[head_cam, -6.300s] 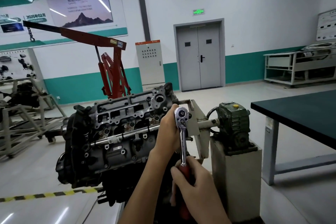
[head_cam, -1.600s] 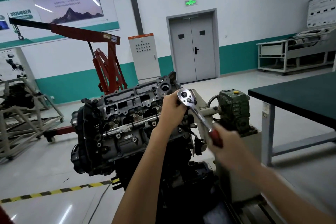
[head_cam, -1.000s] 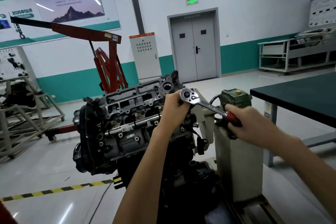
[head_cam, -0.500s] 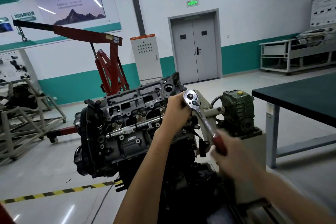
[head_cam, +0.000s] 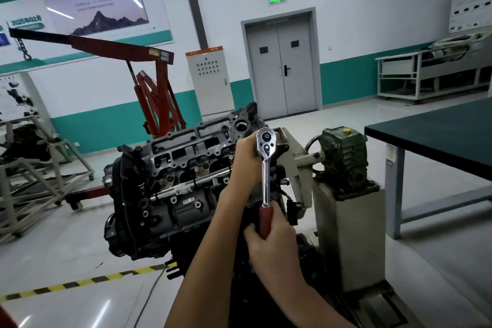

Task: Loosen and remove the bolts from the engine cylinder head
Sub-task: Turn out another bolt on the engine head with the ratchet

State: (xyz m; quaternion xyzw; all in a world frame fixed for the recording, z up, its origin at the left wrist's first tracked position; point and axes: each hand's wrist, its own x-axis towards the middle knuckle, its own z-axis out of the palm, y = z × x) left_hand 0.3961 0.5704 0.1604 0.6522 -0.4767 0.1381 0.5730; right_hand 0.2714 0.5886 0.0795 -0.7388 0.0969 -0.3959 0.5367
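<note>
**Head view.** The cylinder head (head_cam: 186, 157) sits on top of the engine, tilted toward the viewer on its stand (head_cam: 346, 234). The ratchet (head_cam: 265, 168) meets its near right end, and the bolt beneath is hidden. The left hand (head_cam: 246, 160) curls behind the ratchet's round end, steadying it. The right hand (head_cam: 274, 237) grips the red handle, which points straight down. For a clean turn, the left hand should press the round end squarely onto the bolt while the right swings short, even arcs, lest the socket slip.

The engine (head_cam: 170, 189) sits left of the gearbox (head_cam: 343, 157), crane (head_cam: 154, 93) behind, table (head_cam: 439, 136) right.
</note>
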